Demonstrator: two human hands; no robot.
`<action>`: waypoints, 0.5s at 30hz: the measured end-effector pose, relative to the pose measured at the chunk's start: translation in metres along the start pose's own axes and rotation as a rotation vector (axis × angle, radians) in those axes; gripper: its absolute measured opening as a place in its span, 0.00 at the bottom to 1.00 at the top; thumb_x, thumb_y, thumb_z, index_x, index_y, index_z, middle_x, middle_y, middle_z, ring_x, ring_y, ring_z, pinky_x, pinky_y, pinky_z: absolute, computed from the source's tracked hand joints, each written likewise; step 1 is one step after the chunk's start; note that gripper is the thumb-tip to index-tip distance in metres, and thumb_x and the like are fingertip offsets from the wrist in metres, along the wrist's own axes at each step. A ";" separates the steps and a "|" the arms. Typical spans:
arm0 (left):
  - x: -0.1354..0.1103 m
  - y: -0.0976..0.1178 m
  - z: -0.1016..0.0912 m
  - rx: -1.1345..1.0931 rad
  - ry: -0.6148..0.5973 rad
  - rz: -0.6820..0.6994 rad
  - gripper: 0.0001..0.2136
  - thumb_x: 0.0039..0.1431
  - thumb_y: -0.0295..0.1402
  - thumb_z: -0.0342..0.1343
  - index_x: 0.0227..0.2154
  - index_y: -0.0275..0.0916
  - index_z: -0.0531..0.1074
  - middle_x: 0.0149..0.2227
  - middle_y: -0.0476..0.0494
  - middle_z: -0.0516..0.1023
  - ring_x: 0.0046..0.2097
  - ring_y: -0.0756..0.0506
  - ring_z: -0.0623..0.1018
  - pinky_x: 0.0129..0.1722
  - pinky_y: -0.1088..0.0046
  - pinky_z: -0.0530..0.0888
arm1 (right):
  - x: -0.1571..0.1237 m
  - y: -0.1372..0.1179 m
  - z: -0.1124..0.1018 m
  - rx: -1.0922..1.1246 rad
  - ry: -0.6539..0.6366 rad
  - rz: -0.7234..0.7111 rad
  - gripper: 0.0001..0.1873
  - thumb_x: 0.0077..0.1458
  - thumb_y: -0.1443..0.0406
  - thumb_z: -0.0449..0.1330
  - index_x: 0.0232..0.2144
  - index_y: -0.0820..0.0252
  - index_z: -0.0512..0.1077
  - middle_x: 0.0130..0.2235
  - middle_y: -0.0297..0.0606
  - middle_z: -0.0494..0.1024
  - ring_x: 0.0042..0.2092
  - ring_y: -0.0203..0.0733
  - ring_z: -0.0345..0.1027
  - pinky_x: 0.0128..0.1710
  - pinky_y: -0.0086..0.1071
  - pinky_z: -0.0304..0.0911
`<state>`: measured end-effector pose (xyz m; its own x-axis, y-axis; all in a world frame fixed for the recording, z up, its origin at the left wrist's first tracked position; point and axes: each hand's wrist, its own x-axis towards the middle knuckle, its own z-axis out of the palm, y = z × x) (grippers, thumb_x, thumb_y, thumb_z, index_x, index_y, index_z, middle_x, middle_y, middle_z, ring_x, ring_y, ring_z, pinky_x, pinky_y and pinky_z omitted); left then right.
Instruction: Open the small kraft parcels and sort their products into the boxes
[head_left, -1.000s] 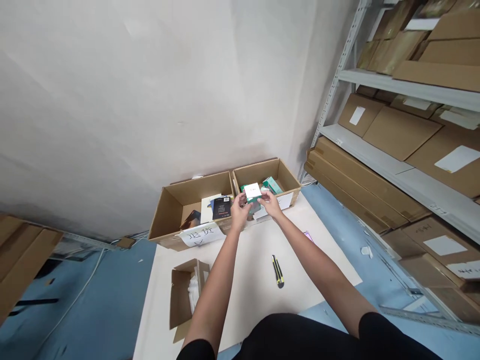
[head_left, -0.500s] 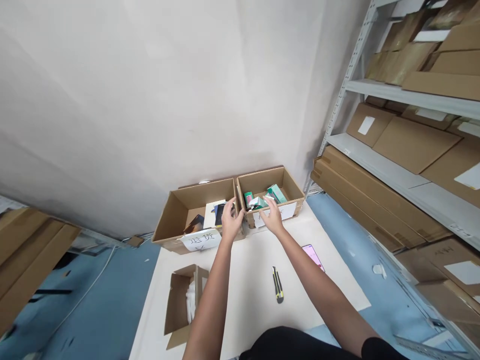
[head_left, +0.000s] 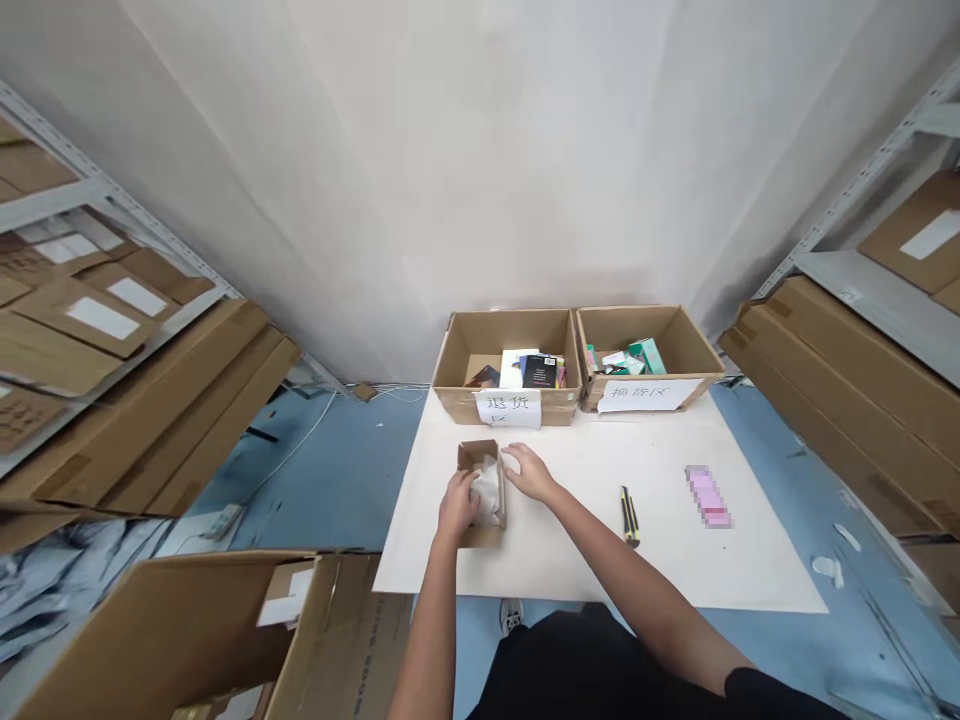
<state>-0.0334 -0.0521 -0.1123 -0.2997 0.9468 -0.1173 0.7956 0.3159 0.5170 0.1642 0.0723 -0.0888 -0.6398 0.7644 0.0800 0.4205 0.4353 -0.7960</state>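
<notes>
A small cardboard box (head_left: 480,453) with its top open rests on the white table (head_left: 559,560), crumpled white packing material (head_left: 489,490) inside it. My left hand (head_left: 458,502) is at its left wall, fingers curled over the rim with the tips by the packing. At the right wall, my right hand (head_left: 530,473) hovers with fingers apart and slightly bent, holding nothing; whether a fingertip touches the cardboard I cannot tell. Behind stands a larger labelled box (head_left: 450,385) containing books (head_left: 540,371) and other flat items. A black and yellow utility knife (head_left: 629,516) lies to the right.
Another labelled box (head_left: 694,375) with green and white small packages (head_left: 646,355) stands at the back right. A phone (head_left: 709,496) lies on the right of the table. A big open carton (head_left: 352,620) stands at the lower left. Shelves with cartons (head_left: 832,390) flank both sides.
Both hands have left the two labelled boxes at the back and come down to the small cardboard box. My view has turned left, bringing the big floor carton into sight.
</notes>
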 end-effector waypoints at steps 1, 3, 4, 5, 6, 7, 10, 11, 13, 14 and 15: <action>-0.011 -0.017 0.004 0.039 -0.061 -0.016 0.25 0.55 0.28 0.64 0.58 0.42 0.75 0.67 0.35 0.71 0.72 0.34 0.65 0.70 0.52 0.65 | -0.005 -0.006 0.023 -0.016 -0.066 0.007 0.26 0.59 0.68 0.63 0.61 0.57 0.75 0.64 0.49 0.73 0.65 0.51 0.69 0.68 0.46 0.61; -0.031 -0.044 0.014 0.086 -0.178 0.000 0.29 0.53 0.33 0.68 0.60 0.42 0.74 0.73 0.34 0.61 0.76 0.31 0.55 0.70 0.50 0.64 | -0.019 -0.015 0.062 -0.068 -0.192 0.038 0.25 0.60 0.68 0.63 0.60 0.60 0.76 0.65 0.51 0.72 0.66 0.51 0.67 0.68 0.44 0.61; -0.040 -0.054 0.019 0.099 -0.222 0.022 0.31 0.52 0.36 0.70 0.60 0.42 0.74 0.76 0.33 0.56 0.77 0.30 0.51 0.70 0.50 0.64 | -0.027 -0.017 0.077 -0.114 -0.243 0.064 0.25 0.60 0.68 0.63 0.60 0.61 0.76 0.67 0.53 0.70 0.68 0.52 0.65 0.69 0.45 0.60; -0.048 -0.062 0.023 0.110 -0.248 0.045 0.33 0.51 0.39 0.71 0.61 0.41 0.74 0.77 0.34 0.51 0.77 0.29 0.48 0.70 0.49 0.64 | -0.036 -0.018 0.089 -0.174 -0.286 0.094 0.26 0.59 0.68 0.64 0.60 0.62 0.76 0.68 0.55 0.68 0.71 0.54 0.60 0.70 0.47 0.58; -0.055 -0.068 0.026 0.119 -0.258 0.065 0.34 0.50 0.41 0.72 0.62 0.41 0.73 0.78 0.34 0.47 0.78 0.27 0.46 0.70 0.48 0.63 | -0.045 -0.017 0.098 -0.245 -0.319 0.126 0.27 0.57 0.67 0.66 0.60 0.63 0.76 0.71 0.57 0.64 0.73 0.58 0.54 0.71 0.51 0.55; -0.061 -0.073 0.029 0.128 -0.257 0.080 0.36 0.50 0.43 0.72 0.62 0.42 0.73 0.79 0.35 0.45 0.78 0.26 0.44 0.70 0.46 0.63 | -0.055 -0.016 0.103 -0.318 -0.345 0.155 0.30 0.55 0.66 0.69 0.60 0.63 0.76 0.73 0.58 0.59 0.76 0.61 0.47 0.71 0.56 0.51; -0.069 -0.080 0.032 0.144 -0.234 0.133 0.34 0.48 0.46 0.74 0.59 0.45 0.76 0.79 0.39 0.45 0.77 0.22 0.42 0.69 0.39 0.62 | -0.080 -0.007 0.110 -0.473 -0.365 0.192 0.34 0.48 0.65 0.74 0.59 0.58 0.77 0.77 0.55 0.46 0.78 0.65 0.30 0.71 0.67 0.40; -0.068 -0.080 0.032 0.145 -0.221 0.158 0.30 0.48 0.45 0.74 0.56 0.47 0.79 0.79 0.40 0.46 0.77 0.22 0.42 0.69 0.37 0.61 | -0.086 -0.004 0.110 -0.500 -0.352 0.193 0.32 0.47 0.67 0.74 0.56 0.56 0.78 0.77 0.53 0.45 0.78 0.64 0.28 0.71 0.67 0.38; -0.066 -0.076 0.031 0.145 -0.182 0.196 0.20 0.50 0.40 0.73 0.47 0.47 0.83 0.78 0.42 0.50 0.77 0.22 0.44 0.69 0.36 0.62 | -0.094 0.000 0.111 -0.538 -0.302 0.191 0.21 0.51 0.70 0.71 0.49 0.55 0.82 0.77 0.49 0.47 0.78 0.61 0.30 0.72 0.66 0.36; -0.064 -0.072 0.030 0.143 -0.162 0.207 0.15 0.51 0.37 0.72 0.44 0.46 0.84 0.77 0.42 0.52 0.77 0.22 0.44 0.69 0.36 0.62 | -0.096 0.001 0.112 -0.552 -0.270 0.196 0.15 0.54 0.71 0.68 0.44 0.55 0.83 0.77 0.47 0.49 0.78 0.60 0.31 0.72 0.66 0.36; -0.061 -0.067 0.029 0.139 -0.145 0.215 0.11 0.53 0.34 0.70 0.40 0.45 0.84 0.77 0.42 0.53 0.77 0.23 0.44 0.69 0.36 0.62 | -0.097 0.002 0.111 -0.561 -0.235 0.203 0.12 0.56 0.73 0.66 0.40 0.55 0.84 0.77 0.45 0.50 0.78 0.59 0.33 0.72 0.65 0.37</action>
<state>-0.0533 -0.1297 -0.1641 -0.0464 0.9887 -0.1428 0.9001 0.1033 0.4233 0.1562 -0.0538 -0.1646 -0.6094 0.7608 -0.2232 0.7800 0.5247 -0.3411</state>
